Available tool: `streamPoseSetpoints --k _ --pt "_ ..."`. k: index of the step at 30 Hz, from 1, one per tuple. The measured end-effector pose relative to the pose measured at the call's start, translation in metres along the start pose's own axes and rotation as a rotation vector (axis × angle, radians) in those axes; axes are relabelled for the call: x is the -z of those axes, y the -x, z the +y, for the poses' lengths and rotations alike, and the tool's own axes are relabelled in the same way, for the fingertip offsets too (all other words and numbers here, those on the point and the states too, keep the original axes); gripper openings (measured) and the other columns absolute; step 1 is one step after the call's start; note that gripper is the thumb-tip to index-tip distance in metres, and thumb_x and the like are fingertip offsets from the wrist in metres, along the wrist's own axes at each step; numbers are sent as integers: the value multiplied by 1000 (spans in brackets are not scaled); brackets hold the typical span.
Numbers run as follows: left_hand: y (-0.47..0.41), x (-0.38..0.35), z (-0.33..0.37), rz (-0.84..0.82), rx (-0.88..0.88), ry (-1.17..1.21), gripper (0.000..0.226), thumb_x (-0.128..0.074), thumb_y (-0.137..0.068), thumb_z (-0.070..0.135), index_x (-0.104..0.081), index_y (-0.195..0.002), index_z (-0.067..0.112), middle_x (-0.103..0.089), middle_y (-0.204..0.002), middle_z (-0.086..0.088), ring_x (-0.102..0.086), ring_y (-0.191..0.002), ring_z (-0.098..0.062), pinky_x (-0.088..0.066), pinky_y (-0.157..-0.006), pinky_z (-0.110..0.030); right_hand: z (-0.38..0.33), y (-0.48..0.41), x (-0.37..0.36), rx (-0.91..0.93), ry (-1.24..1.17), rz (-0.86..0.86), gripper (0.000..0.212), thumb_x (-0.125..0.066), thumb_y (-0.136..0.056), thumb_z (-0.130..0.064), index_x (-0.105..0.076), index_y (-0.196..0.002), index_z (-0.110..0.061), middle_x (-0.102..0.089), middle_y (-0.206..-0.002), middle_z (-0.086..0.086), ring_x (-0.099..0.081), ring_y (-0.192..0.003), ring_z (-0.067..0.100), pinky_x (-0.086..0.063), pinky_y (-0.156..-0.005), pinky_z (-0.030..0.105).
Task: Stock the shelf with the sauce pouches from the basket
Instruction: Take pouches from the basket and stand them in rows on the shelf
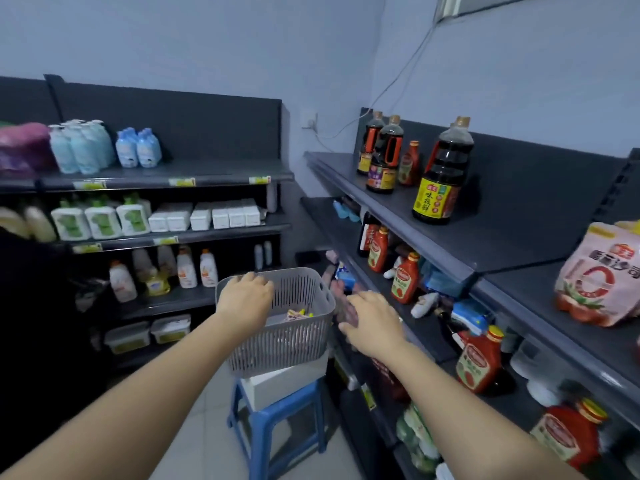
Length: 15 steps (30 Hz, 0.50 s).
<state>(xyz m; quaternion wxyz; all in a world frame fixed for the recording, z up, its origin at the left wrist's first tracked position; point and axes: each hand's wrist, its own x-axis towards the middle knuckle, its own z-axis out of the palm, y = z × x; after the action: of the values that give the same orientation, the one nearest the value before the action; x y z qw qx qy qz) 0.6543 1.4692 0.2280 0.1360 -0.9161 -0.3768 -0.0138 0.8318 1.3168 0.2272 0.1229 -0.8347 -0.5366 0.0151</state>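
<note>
A grey slotted basket [298, 341] stands on a white box on a blue stool. At its bottom lies a small packet with yellow marks [298, 314]. My left hand [246, 300] lies over the basket's far left rim, its fingers curled down over the edge. Just right of the basket, my right hand [372, 325] hovers in front of the dark shelf [426, 327], fingers spread and blurred by motion. I see nothing clearly held in it. A pink sauce pouch [599, 275] stands on the upper right shelf.
Red ketchup bottles [407, 278] and small packets crowd the right-hand shelves. Dark soy sauce bottles [441, 174] stand on the top shelf. Shelves at left hold cleaning bottles [81, 147]. The blue stool [277, 420] stands on pale floor tiles.
</note>
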Motion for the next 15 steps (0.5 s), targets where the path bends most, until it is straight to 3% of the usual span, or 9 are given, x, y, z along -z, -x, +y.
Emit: streamPoseSetpoints --k 6,15 --pt "-44 -44 -29 -65 55 28 36 -43 -93 21 -51 -128 15 -54 -133 -4 -42 -128 -24 -38 -102 -38 -12 -69 -36 32 -22 -73 45 -61 -87 -43 -54 -126 -22 -52 -133 2 -41 -130 25 -39 -105 42" --pt "-126 -116 -52 -182 163 53 41 -51 -89 22 -50 -130 20 -56 -130 -2 -46 -124 -22 -39 -99 -36 -1 -181 -89 109 -41 -213 44 -61 -89 -37 -53 -128 -18 -51 -133 4 -41 -130 25 -37 -101 36"
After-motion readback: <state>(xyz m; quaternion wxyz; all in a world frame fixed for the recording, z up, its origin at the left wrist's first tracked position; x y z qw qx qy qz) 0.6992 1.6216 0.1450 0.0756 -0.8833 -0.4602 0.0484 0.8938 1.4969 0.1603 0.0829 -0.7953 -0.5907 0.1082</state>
